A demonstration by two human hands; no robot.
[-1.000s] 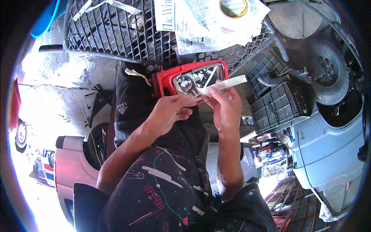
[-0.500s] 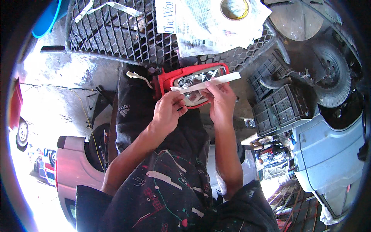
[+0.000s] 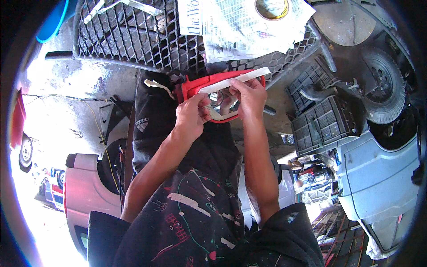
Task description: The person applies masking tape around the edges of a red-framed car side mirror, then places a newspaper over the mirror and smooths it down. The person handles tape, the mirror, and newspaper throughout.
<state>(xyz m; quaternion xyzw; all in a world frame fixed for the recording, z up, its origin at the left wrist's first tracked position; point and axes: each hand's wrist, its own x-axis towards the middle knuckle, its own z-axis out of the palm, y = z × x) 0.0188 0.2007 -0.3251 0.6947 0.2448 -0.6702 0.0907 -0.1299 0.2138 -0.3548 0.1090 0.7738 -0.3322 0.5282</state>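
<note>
A car side mirror [image 3: 198, 83] with a red housing rests across my lap, below the mesh table's edge. Its glass shows reflections of my fingers. A pale strip of masking tape [image 3: 218, 86] runs slantwise along the upper border of the glass, its right end reaching past the housing. My left hand [image 3: 190, 116] pinches the strip's left end against the housing. Further along, my right hand [image 3: 250, 98] grips the strip between thumb and fingers, its far end sticking out free. Whether the strip is stuck down along its length, I cannot tell.
Ahead stands a black metal mesh table [image 3: 129, 40] with newspaper sheets [image 3: 235, 42], a tape roll [image 3: 288, 9] and a loose tape strip [image 3: 142, 7]. Another torn strip [image 3: 156, 84] lies by my leg. To the right are black crates [image 3: 322, 120], a wheel [image 3: 384, 84] and a blue-grey body panel [image 3: 378, 173].
Both hands have moved slightly up and away from me with the tape strip. It now lies along the mirror's upper border instead of across the middle, and its right end is tilted higher.
</note>
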